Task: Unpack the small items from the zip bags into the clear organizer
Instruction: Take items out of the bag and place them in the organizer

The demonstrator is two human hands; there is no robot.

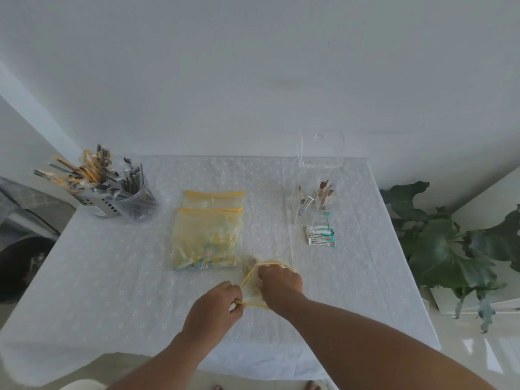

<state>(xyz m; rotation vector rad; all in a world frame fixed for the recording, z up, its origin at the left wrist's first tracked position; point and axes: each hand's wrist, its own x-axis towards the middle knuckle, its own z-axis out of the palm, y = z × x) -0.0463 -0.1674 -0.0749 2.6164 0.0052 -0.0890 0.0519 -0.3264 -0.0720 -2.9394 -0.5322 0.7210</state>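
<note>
Risk: the zip bag (254, 285), on the tabletop (112, 277) with its long axis running from the left hand (215, 302) fingers, pinching its near yellow rim, toward the mouth opening right, may tear or spill as the right hand (280, 282) fingers dig inside, curl hidden.

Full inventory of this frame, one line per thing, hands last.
zip bag in hands: 1, clear with yellow zip, near table edge, mouth held open
flat zip bags: 2, yellow-tinted, table centre, overlapping, filled with small packets
clear organizer: 1, transparent, right rear, lid up, some brown packets inside
loose packets: a few, white and teal, in front of organizer
utensil holders: 2, grey and clear, left rear, full of sticks
table: 1, white eyelet cloth
plant: 1, green, right of table
left hand: pinches bag rim
right hand: reaches inside bag
</note>
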